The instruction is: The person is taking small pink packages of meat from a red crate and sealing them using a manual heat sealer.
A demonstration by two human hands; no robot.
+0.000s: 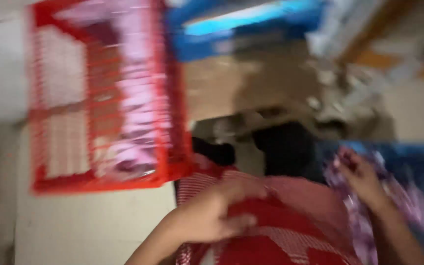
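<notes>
Fingers (pixel 236 223) blur on red cloth (pixel 280 230); grip unclear.

A storeroom: plastic crates (pixel 99 98) and cardboard (pixel 231 83).

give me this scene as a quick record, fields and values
left hand: flat on a red and white patterned cloth
right hand: holding a purple patterned cloth
left side: red plastic crate with pink fabric inside
far side: blue crate
right edge: blue surface
floor: pale
image quality: heavy motion blur, fine detail unreadable
</notes>
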